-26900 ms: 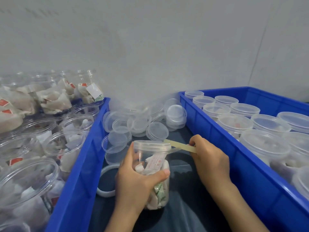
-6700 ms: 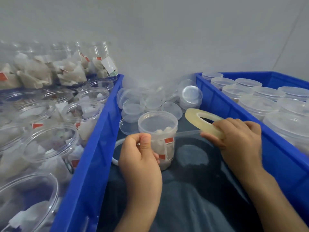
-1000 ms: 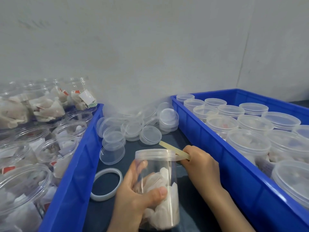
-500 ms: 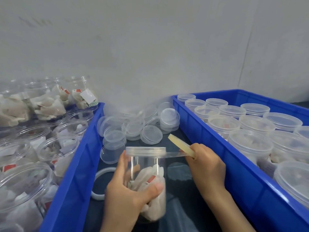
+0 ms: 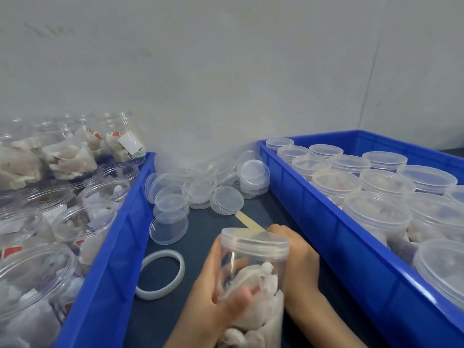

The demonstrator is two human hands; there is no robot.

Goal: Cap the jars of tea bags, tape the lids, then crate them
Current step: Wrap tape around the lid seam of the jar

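- Head view: a clear jar (image 5: 251,280) with a lid (image 5: 253,241) on, tea bags (image 5: 253,295) showing through its wall, is held low in the middle, above the dark counter (image 5: 213,229) between two blue crates
- The left hand (image 5: 216,300) is the grip on the jar: fingers behind its wall, thumb curled across the front
- The right hand (image 5: 298,257) is tucked behind the jar at lid height, fingers curled; a yellowish tape strip (image 5: 247,221) runs from its fingertips up and away over the lid's far rim, and the hand seems to pinch it, though the jar hides the contact
- A white ring (image 5: 160,278) lies flat on the counter, left of the jar, near the left crate
- Loose lids (image 5: 200,187) are heaped at the back of the counter against the wall, some stacked, some leaning
- The right crate (image 5: 351,247) holds capped jars (image 5: 376,214) standing in rows
- The left crate (image 5: 120,247) holds open jars (image 5: 82,222) of tea bags with no lids; more of them are stacked at its far end
- A pale wall (image 5: 226,71) closes the scene behind
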